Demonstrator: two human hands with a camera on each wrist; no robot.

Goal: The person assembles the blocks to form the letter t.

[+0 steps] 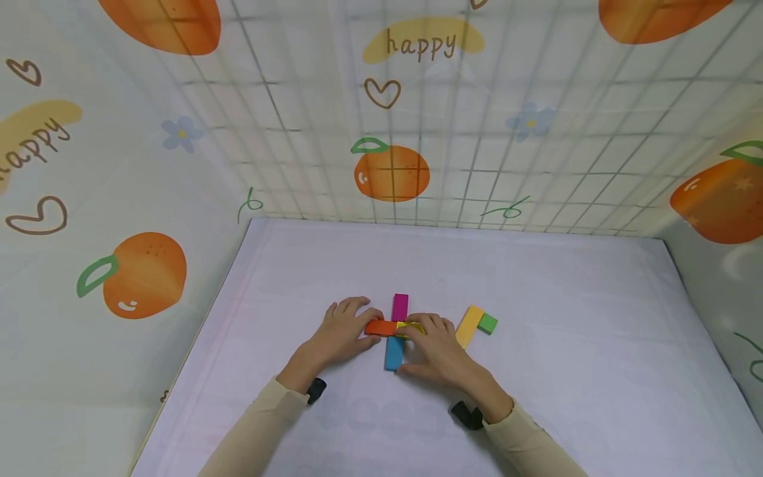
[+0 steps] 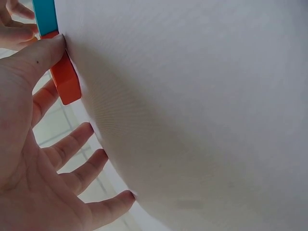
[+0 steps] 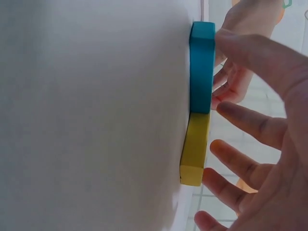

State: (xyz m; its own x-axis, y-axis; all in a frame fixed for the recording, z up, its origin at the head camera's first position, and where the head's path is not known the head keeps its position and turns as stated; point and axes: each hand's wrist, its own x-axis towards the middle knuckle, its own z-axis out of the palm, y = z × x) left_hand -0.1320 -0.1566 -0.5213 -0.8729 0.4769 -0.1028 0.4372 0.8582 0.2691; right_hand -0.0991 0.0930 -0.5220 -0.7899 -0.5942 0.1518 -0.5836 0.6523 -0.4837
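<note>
Several wooden blocks lie flat in a cross. An orange block point(image 1: 379, 328) forms its left arm, a magenta block point(image 1: 400, 307) the far arm, a blue block point(image 1: 394, 354) the near arm and a yellow block point(image 1: 411, 326) the right arm. With thumb and forefinger, my left hand point(image 1: 346, 331) pinches the orange block by its long sides; the other fingers spread behind it. My right hand point(image 1: 438, 348) reaches over the yellow block, partly hiding it, its fingers loosely extended. The right thumb point(image 3: 245, 48) is at the blue block's near end; whether it touches, I cannot tell.
Right of the cross lie an amber-yellow block point(image 1: 469, 326) and a small green block point(image 1: 487, 323) against its far end. A white cloth covers the table point(image 1: 572, 371). Printed curtains point(image 1: 298, 165) stand behind and at the sides.
</note>
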